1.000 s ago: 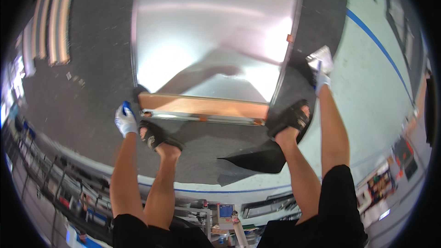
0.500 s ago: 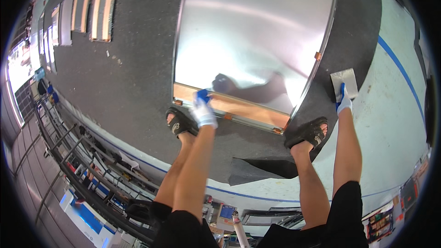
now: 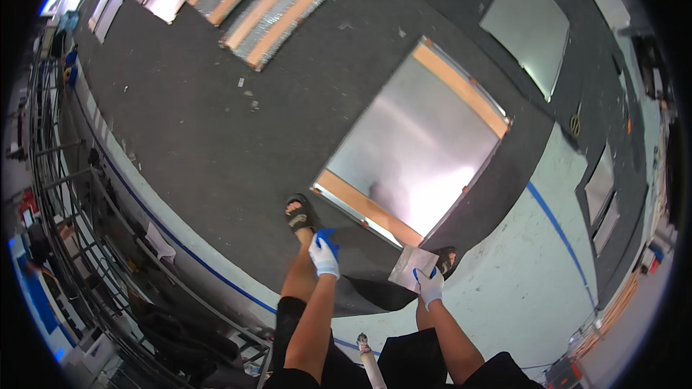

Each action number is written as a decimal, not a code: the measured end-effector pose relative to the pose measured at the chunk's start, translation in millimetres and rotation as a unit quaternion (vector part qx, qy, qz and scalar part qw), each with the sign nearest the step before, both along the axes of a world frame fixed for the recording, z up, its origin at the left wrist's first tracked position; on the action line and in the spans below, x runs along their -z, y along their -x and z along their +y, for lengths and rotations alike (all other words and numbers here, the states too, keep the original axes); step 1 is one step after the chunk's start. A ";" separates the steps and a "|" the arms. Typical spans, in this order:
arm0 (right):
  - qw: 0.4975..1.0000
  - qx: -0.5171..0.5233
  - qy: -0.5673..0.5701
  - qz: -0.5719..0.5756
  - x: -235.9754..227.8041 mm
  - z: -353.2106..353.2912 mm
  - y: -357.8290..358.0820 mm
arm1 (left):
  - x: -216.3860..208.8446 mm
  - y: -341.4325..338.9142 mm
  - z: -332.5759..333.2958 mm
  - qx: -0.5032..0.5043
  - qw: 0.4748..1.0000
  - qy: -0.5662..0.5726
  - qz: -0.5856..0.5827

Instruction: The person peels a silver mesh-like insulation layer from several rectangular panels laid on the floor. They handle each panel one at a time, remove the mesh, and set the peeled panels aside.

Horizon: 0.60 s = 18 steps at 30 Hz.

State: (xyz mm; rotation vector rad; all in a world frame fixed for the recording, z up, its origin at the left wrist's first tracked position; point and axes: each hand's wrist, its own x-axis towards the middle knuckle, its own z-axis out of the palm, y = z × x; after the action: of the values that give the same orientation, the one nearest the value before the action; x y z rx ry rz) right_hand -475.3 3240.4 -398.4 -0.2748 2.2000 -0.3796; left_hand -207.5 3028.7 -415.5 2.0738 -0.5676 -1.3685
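A small square silver-grey sheet (image 3: 411,265) is held at its near right corner by my right hand (image 3: 429,284), in a white glove with blue fingers. The thumb and fingers are closed on it, by the near end of a large shiny panel. That panel (image 3: 414,126) lies on dark matting, with tan strips (image 3: 371,205) across both ends and small orange-brown pieces on its edges. My left hand (image 3: 324,253), gloved alike, hangs over my left shin. Its fingers are apart and I see nothing in them.
Silver panels with tan strips (image 3: 285,14) lie at the far left. Another grey sheet (image 3: 530,29) is at the far right, near scissors (image 3: 575,124). Metal racks (image 3: 54,166) line the left. A matting flap (image 3: 382,297) curls near my feet.
My right hand has brought the small sheet inward from the right, to the panel's near end. My left hand has come off the panel's near strip. The view has turned and widened.
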 end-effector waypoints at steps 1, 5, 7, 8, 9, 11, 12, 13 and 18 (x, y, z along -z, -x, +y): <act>0.999 -0.013 -0.038 -0.012 -24.8 -20.8 -18.7 | -16.2 -33.3 -24.6 -0.010 0.999 0.021 -0.027; 0.988 0.094 0.118 -0.023 -102.8 -137.5 -90.5 | -75.1 -163.7 -142.3 -0.057 0.995 0.064 0.058; 0.989 0.034 0.142 -0.012 -123.8 -213.1 -109.8 | -107.9 -230.3 -199.5 0.009 0.996 0.068 0.048; 0.998 -0.044 0.035 0.008 -128.4 -254.6 -109.3 | -120.0 -255.8 -231.4 0.049 0.996 0.068 0.040; 0.988 -0.116 0.067 0.079 -131.6 -290.7 -112.2 | -134.1 -278.8 -259.1 0.091 0.994 0.065 0.007; 0.989 -0.115 0.055 0.068 -124.3 -365.3 -107.4 | -162.7 -310.5 -307.8 0.113 0.988 0.102 -0.002; 0.973 -0.144 0.090 0.153 -113.1 -401.2 -108.5 | -173.5 -316.4 -333.5 0.088 0.990 0.111 0.010; 0.982 -0.099 0.117 0.109 -105.1 -430.8 -105.7 | -184.9 -320.9 -358.4 0.072 0.990 0.123 0.011; 0.981 0.023 0.192 0.000 -34.4 -519.6 -131.1 | -209.3 -300.0 -466.8 0.058 0.985 0.164 0.012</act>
State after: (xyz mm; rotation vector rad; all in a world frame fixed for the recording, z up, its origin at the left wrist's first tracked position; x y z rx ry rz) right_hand -344.2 2720.9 -364.0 -0.4318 2.1232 -0.8332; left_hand 92.5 2561.9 -206.2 1.7816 -0.8540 -1.2640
